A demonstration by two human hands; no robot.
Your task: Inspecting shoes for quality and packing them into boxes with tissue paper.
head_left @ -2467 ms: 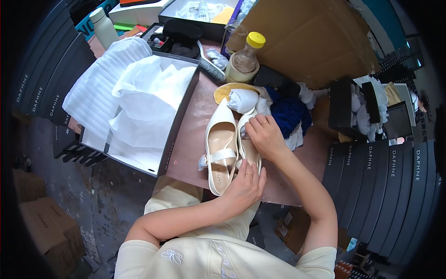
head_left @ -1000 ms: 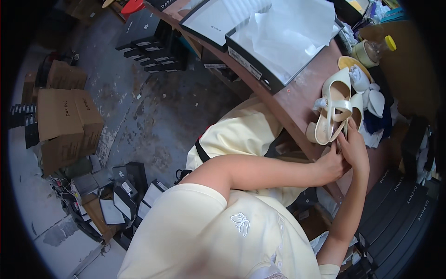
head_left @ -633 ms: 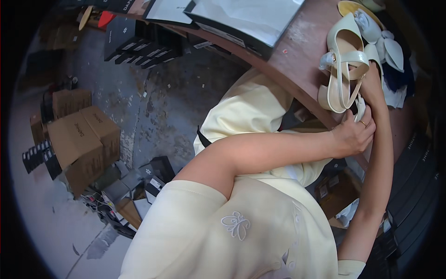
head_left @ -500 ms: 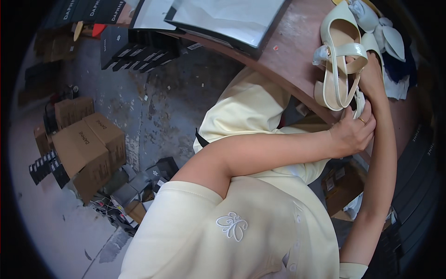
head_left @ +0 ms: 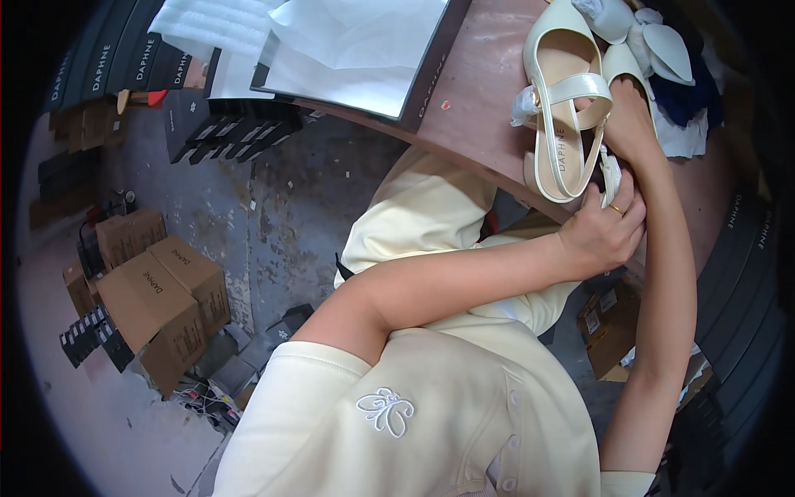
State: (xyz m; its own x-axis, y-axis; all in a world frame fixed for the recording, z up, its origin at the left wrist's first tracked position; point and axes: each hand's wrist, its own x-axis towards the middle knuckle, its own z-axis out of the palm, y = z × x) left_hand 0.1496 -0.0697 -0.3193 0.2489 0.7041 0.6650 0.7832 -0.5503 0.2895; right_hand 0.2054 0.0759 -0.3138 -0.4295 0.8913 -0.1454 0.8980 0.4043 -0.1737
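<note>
A cream slingback shoe [head_left: 566, 58] with a low heel and a wide cross strap lies on the table, its toe pointing away. Just right of it is a matching second shoe [head_left: 619, 60], partly covered by my right hand [head_left: 631, 120]. My right fingers reach into that shoe and are hidden; a bit of skin, seemingly the thumb, shows through the first shoe's straps. My left hand [head_left: 609, 224], with a ring on one finger, is closed on the second shoe's back strap [head_left: 611, 176] at the table edge. White padding [head_left: 525, 106] is wrapped round the first shoe's buckle.
An open dark shoebox lined with white tissue paper [head_left: 356, 41] stands on the pinkish table [head_left: 472, 99]. White wrapped pieces [head_left: 667, 54] and dark blue cloth [head_left: 687, 99] lie beyond the shoes. Dark shoeboxes [head_left: 228, 124] are stacked below; brown cartons [head_left: 153, 290] stand at left.
The whole view has shifted, so the table and shoes appear further left. Both hands keep their places at the second shoe.
</note>
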